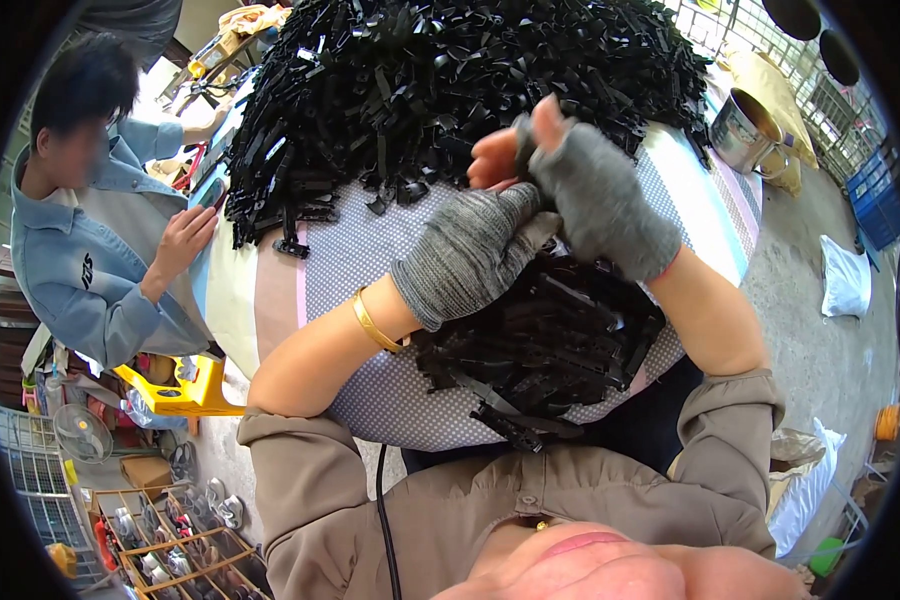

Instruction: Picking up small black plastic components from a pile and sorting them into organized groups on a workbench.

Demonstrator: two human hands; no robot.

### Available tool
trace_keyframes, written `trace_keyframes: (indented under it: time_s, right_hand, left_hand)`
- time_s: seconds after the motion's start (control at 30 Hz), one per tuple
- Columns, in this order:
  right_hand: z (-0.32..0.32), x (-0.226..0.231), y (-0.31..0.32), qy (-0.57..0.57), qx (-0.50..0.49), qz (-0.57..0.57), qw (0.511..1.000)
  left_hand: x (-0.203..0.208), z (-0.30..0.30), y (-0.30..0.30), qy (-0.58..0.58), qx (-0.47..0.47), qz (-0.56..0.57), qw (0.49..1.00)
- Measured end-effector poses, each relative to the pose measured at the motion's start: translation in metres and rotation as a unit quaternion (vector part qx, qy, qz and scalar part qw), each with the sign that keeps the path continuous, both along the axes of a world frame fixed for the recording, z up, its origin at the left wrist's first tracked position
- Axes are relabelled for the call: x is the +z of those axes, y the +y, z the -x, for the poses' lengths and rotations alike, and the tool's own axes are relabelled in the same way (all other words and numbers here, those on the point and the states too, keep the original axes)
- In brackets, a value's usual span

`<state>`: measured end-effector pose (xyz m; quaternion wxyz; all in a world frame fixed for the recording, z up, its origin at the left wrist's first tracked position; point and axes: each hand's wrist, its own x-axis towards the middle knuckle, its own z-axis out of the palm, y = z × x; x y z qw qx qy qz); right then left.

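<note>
My left hand [475, 250] and my right hand [602, 190], both in grey fingerless knit gloves, meet over the table. The left hand's fingers are closed beside the right palm; whatever they grip, if anything, is hidden. The right thumb sticks up and its bare fingertips point left past the left hand; no thing shows in that hand. Under my wrists lies a small heap of black plastic strips [540, 345]. Beyond my hands rises a large mound of similar black plastic pieces [450, 85].
The table has a dotted, striped cloth [355, 245]. At the left, a person in a denim jacket [90, 270] holds a phone [214, 193]. A metal pot [745, 128] stands at the right edge. A yellow stool [185, 388], shoe rack [180, 540] and blue crate [877, 200] surround the table.
</note>
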<state>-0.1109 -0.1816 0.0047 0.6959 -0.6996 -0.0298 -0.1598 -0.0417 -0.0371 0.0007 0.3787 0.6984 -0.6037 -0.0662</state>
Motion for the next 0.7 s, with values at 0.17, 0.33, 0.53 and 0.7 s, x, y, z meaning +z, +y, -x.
trace_keyframes:
  time_s: [0.17,0.33,0.53,0.7]
  right_hand:
    - [-0.004,0.004,-0.088,0.081,-0.284,0.516,0.804]
    - [-0.016,-0.019,-0.101,0.227,-0.227,0.672,0.668]
    - [-0.008,0.001,-0.081,0.121,-0.237,0.6,0.755]
    - [-0.013,-0.006,-0.025,-0.266,-0.054,0.527,0.805]
  left_hand:
    - [0.022,0.005,0.008,-0.066,-0.096,-0.052,0.992]
    - [0.024,-0.01,0.02,0.003,-0.194,-0.071,0.978]
    - [0.013,-0.043,0.01,0.374,-0.004,-0.073,0.924]
    - [-0.006,-0.057,0.003,0.476,-0.014,-0.126,0.87]
